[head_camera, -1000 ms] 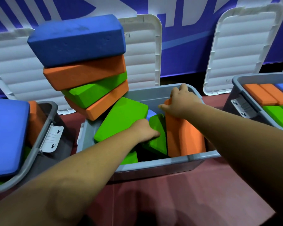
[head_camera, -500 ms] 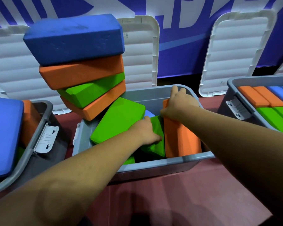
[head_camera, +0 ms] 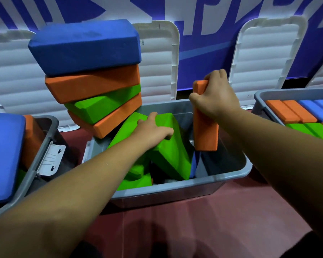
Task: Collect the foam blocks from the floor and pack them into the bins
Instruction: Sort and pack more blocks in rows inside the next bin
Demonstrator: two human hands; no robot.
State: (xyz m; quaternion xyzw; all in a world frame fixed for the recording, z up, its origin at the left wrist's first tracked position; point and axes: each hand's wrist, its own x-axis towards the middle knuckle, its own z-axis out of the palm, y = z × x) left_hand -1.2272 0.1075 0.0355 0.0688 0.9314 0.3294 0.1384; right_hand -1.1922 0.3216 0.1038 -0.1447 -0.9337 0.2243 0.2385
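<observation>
Gripping an orange foam block (head_camera: 205, 131) by its top end, our right hand (head_camera: 215, 95) holds it upright over the middle grey bin (head_camera: 175, 187). Our left hand (head_camera: 153, 130) clutches a tilted green block (head_camera: 168, 151) inside. We judge the foam light, squashy and easiest to pinch at narrow ends. Reddish floor (head_camera: 194, 220), blue-and-white wall (head_camera: 203, 40), white lids (head_camera: 265, 58) leaning.

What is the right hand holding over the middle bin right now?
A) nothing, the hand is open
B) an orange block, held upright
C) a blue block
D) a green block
B: the right hand grips the top end of the upright orange block above the middle bin, while the left hand grips the tilted green block inside it.
</observation>
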